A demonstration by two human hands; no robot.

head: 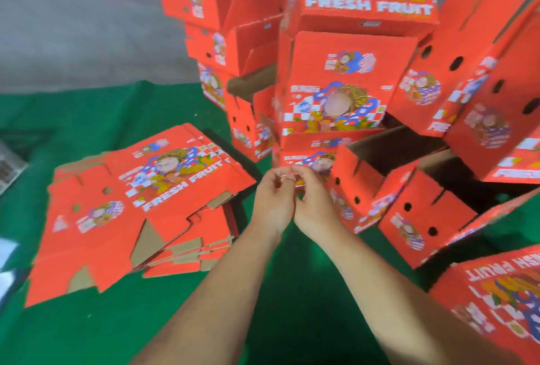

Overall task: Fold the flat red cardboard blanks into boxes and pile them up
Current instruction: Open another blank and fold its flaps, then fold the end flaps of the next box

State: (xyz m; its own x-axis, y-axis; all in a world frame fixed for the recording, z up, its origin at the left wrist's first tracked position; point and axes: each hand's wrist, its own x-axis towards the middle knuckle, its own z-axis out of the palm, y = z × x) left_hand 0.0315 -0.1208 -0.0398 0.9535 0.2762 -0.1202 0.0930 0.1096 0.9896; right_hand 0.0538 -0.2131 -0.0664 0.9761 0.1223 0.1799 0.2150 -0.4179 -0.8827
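Hands together between blanks and boxes

Our left hand [273, 203] and right hand [311, 201] meet at the fingertips above the green tabletop [87, 107], fingers curled; whether they pinch anything we cannot tell. The stack of flat blanks [140, 206] lies just left, within easy reach for the next fold. The folded boxes [336, 87] tower beyond and to the right, piled away from our working space, some leaning.
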